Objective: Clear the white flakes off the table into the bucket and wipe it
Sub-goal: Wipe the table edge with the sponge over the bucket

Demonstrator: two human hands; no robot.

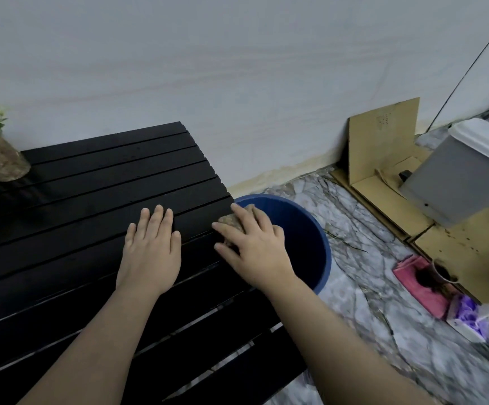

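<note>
Two bare forearms come up from the lower edge of the view, each uncovered from the frame edge to the wrist, with no sleeve showing. The left hand (149, 252) is gloveless, its short, trimmed nails visible on the fingers. The right hand (255, 247) is equally bare, with short nails as well. The fingers and wrists carry no rings, watch or bands. Both forearms look smooth and unmarked.

pale wall (237, 68), marbled floor (383, 331), cardboard (383, 135) against wall.
</note>
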